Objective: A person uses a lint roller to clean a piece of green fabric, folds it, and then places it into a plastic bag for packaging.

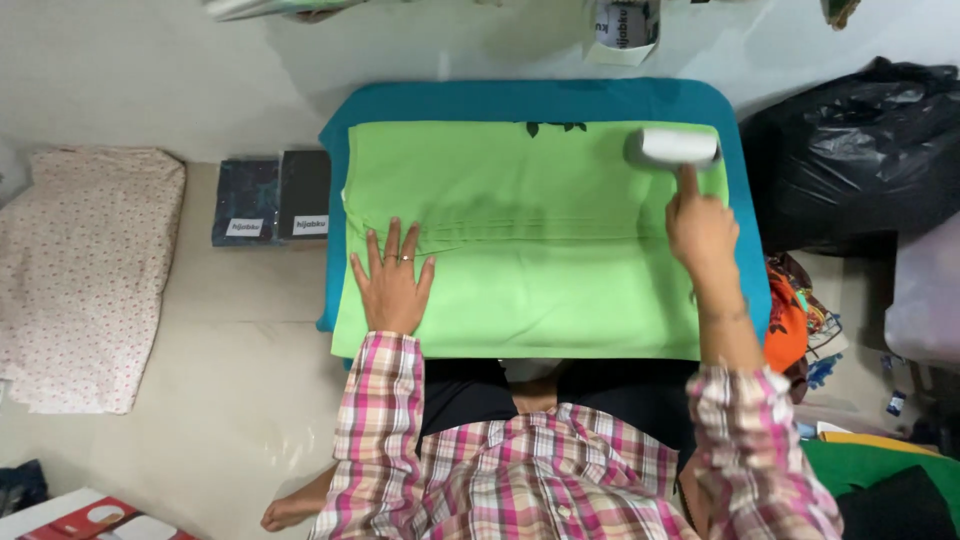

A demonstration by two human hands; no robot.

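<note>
A light green cloth (540,250) lies spread over a teal padded board (530,100). My left hand (392,280) rests flat on the cloth's left part, fingers apart, a ring on one finger. My right hand (700,225) is at the cloth's right side, index finger pointing up and touching a small white and grey iron-like device (672,148) that sits on the cloth's far right corner. A dark leaf print (555,127) shows at the cloth's far edge.
A floral cloth (85,270) lies on the floor at left. Two dark flat packets (270,197) sit beside the board. A black plastic bag (850,150) fills the right. Orange and mixed fabrics (795,320) and green cloth (880,470) lie at lower right.
</note>
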